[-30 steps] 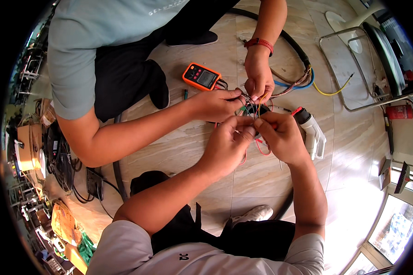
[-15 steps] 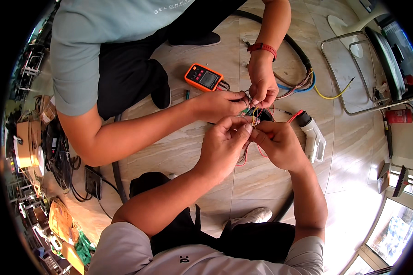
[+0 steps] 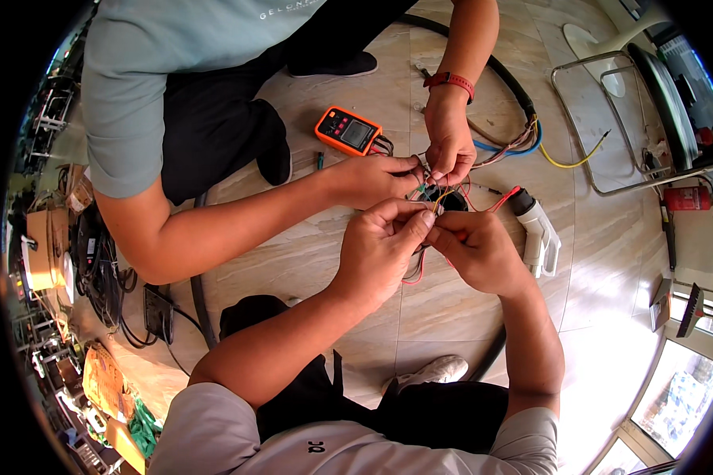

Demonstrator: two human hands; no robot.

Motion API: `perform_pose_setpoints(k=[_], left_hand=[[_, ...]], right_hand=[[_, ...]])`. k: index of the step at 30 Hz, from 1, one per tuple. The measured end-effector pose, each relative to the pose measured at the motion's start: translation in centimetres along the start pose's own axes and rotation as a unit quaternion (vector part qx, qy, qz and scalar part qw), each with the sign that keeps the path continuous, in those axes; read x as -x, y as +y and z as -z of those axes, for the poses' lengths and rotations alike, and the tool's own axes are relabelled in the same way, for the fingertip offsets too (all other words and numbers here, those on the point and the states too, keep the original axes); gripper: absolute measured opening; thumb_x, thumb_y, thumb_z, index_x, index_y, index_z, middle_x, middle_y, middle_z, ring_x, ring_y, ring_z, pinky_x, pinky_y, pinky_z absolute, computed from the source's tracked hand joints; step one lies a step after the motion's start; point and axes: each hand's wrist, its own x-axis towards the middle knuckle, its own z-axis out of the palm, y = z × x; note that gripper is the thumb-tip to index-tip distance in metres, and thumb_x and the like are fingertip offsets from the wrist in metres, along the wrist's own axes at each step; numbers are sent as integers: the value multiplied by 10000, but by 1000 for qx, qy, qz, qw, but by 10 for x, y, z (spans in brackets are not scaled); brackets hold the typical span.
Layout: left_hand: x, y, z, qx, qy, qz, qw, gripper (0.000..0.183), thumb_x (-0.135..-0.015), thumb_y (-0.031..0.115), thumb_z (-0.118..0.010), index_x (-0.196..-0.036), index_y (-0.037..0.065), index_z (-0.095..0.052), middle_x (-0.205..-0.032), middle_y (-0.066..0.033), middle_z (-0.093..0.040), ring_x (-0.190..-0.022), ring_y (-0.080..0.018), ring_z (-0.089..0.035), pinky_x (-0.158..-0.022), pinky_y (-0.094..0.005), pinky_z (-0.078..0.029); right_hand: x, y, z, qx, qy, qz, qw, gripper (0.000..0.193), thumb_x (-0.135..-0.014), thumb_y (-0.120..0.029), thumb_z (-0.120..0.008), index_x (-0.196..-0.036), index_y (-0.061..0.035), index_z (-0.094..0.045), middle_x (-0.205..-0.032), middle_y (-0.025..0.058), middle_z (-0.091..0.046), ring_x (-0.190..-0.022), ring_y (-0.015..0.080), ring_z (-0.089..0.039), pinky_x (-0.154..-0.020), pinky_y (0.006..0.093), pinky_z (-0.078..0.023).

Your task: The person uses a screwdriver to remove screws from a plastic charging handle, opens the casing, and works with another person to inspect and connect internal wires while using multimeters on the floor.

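My left hand (image 3: 382, 247) is closed, pinching a thin yellow wire (image 3: 439, 203) between thumb and forefinger. Against its fingertips my right hand (image 3: 482, 252) is closed too, at the same wires; a small red piece (image 3: 462, 235) shows between its fingers, its kind hidden. Just beyond, a co-worker's two hands (image 3: 450, 157) hold other thin wires of the bundle. Beneath all these hands sits a dark round part (image 3: 454, 201), mostly covered. A loop of red wire (image 3: 417, 273) hangs below my left hand.
An orange multimeter (image 3: 348, 131) lies on the tiled floor (image 3: 356, 321) beyond the hands. To the right lie a white plug-like handle (image 3: 540, 237) and a thick black cable (image 3: 509, 79) with blue and yellow cores. A metal-framed chair (image 3: 594, 186) stands at far right.
The view has shifted slightly. My fingertips have drawn a little closer together, and the co-worker's fingers have moved slightly on the wires, leaving more of the dark part showing.
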Motion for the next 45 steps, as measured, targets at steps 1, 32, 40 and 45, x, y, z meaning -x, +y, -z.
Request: perform_pose_setpoints(k=[1, 32, 40, 45], left_hand=[[0, -2, 0, -6, 0, 5, 1000, 159, -964, 103, -644, -1045, -35, -654, -842, -40, -686, -750, -53, -614, -662, -200, -497], [16, -26, -7, -75, -95, 192, 974, 173, -978, 110, -576, -1118, 9, -574, -950, -30, -613, -807, -89, -557, -719, -259, -492], [20, -26, -11, -104, -119, 200, 967, 147, -983, 111, -576, -1083, 5, -592, -928, -19, -595, -821, -81, -547, -730, -252, -491], [19, -25, -11, -110, -114, 207, 965, 141, -988, 117, -573, -1078, 10, -595, -936, -18, -594, -829, -75, -544, -732, -251, -489]], right_hand=[[0, 0, 0, 0, -2, -3, 1000, 170, -923, -125, -640, -861, 29, -675, -599, 89, -564, -538, 124, -457, -517, 316, -401], [8, -1, 12, -131, 114, -67, 982, 264, -948, -166, -604, -814, 40, -698, -574, -4, -558, -490, 43, -472, -433, 236, -340], [8, -3, 15, -139, 126, -61, 980, 264, -952, -172, -601, -821, 38, -691, -563, -13, -547, -487, 37, -465, -433, 227, -338], [8, -2, 16, -146, 131, -52, 979, 265, -957, -173, -593, -819, 33, -688, -547, -30, -510, -479, 34, -434, -432, 230, -319]])
